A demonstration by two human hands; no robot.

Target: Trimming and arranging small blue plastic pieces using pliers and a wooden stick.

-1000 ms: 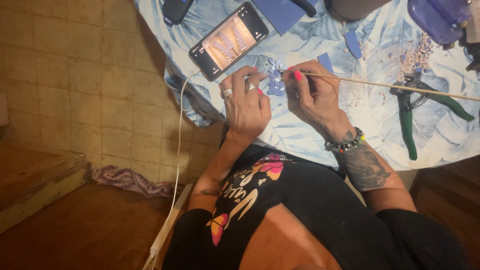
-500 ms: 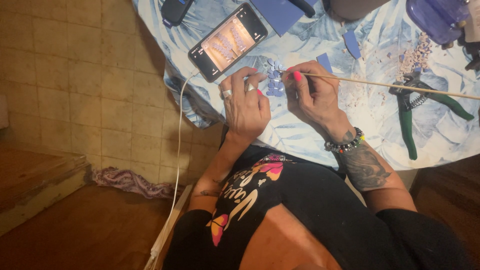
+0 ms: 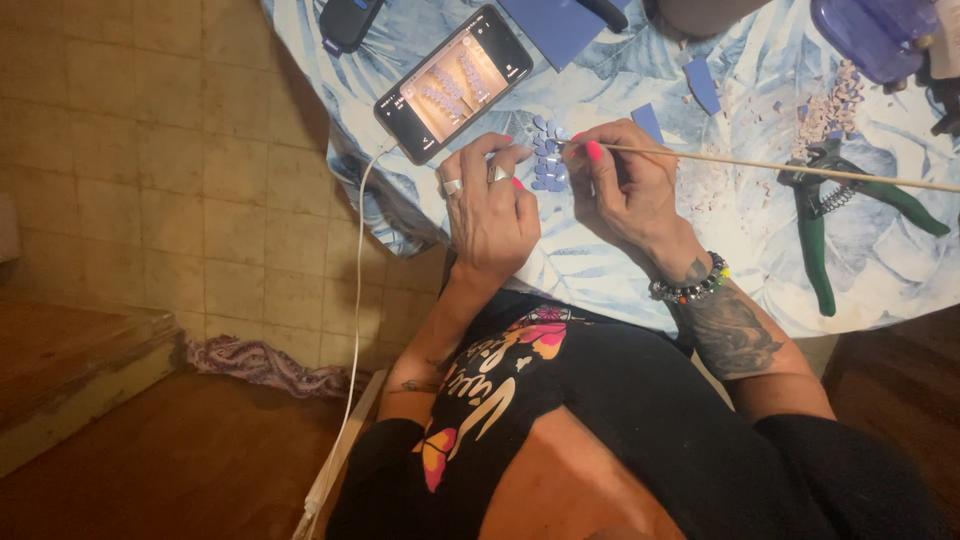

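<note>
My left hand (image 3: 490,205), with rings on two fingers, rests on the table edge and presses its fingertips against a cluster of small blue tile pieces (image 3: 548,158). My right hand (image 3: 625,185), with pink nails and a bead bracelet at the wrist, pinches a long thin wooden stick (image 3: 790,168) whose tip meets the blue pieces. The stick runs off to the right across the table.
A phone (image 3: 452,82) with a lit screen and a white cable (image 3: 352,300) lies left of the hands. Green-handled nippers (image 3: 825,215), pale tile chips (image 3: 825,105), blue tile bits (image 3: 702,85) and a purple container (image 3: 875,35) sit on the leaf-patterned tablecloth (image 3: 740,240).
</note>
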